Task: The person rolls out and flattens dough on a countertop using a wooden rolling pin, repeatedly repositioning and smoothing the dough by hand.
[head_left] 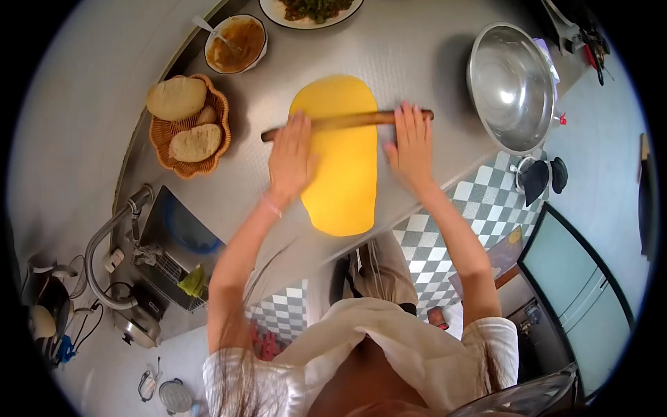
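A long sheet of yellow dough point(339, 184) lies flat on the metal counter in front of me. Across its upper part runs a dark wooden rolling pin point(354, 120), blurred in the middle and tilted slightly up to the right. My left hand point(290, 156) rests on the pin near its left end, overlapping the dough's left edge, fingers stretched out over the wood. Near the other end, my right hand point(413, 144) lies on the pin just right of the dough, fingers flat and thumb apart. Neither hand's fingers wrap around the pin.
A wicker basket point(224, 149) with pale bread-like pieces stands left. Behind it is a bowl of brown paste point(235, 45) with a spoon, and a plate of green food point(310, 25) farther back. A large steel bowl point(511, 90) sits right. The sink point(174, 222) lies lower left.
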`<state>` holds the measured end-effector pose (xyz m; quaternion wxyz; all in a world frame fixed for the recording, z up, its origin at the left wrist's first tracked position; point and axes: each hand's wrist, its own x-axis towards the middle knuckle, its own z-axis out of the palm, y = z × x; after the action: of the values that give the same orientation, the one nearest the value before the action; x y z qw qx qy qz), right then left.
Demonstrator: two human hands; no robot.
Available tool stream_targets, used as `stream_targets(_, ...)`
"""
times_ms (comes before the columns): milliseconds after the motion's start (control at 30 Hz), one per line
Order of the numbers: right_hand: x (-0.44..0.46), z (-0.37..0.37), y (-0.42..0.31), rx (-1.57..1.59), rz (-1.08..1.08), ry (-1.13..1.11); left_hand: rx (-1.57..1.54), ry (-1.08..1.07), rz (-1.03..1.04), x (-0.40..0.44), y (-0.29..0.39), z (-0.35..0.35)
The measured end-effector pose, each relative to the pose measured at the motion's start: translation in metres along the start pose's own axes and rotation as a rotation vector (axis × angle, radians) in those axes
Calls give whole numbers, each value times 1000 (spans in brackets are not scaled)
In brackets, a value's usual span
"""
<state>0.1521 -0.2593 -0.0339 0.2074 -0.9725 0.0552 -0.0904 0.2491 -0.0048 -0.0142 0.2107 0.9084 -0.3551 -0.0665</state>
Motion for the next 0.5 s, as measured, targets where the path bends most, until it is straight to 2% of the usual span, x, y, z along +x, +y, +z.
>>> stream_targets(100,6,-38,-3,-60,-53,-189,-104,-138,-29,-15,-6,-8)
stream_targets(200,76,-19,12,-16,-10,-10,60,-32,-301,50,-15,-29)
stream_targets(267,93,0,6,-40,28,152,161,143,-214,44,-11,-14)
stream_targets(300,82,-2,5,-75,20,108,214,226,-172,37,-10,-5)
stream_targets(367,32,-11,-5,-136,4,-3,134,114,-171,1,0,4)
stream_targets(500,-38,-12,-11,-48,43,-82,86,-38,-148,-50,21,3)
